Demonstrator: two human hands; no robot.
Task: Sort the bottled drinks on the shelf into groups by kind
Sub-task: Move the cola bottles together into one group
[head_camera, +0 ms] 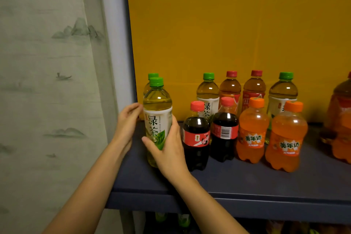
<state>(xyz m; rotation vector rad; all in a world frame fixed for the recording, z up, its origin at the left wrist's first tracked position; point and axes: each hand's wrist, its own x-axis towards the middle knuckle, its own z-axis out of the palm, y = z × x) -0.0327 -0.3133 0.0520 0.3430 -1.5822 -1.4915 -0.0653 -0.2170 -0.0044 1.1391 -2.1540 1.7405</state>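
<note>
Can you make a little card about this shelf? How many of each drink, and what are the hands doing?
shelf: dark blue
green tea bottles: four, two at the left end, two in the back row
red-capped tea bottles: two, back row
cola bottles: two, front row
orange soda bottles: two, front row
big bottle: one, cut off at right edge
right hand: grips the front green tea bottle
left hand: beside it, touch unclear

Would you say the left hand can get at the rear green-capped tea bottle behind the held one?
Probably yes: the left hand lies open beside the rear green-capped tea bottle; the front green tea bottle in the right hand screens only its front.
</note>
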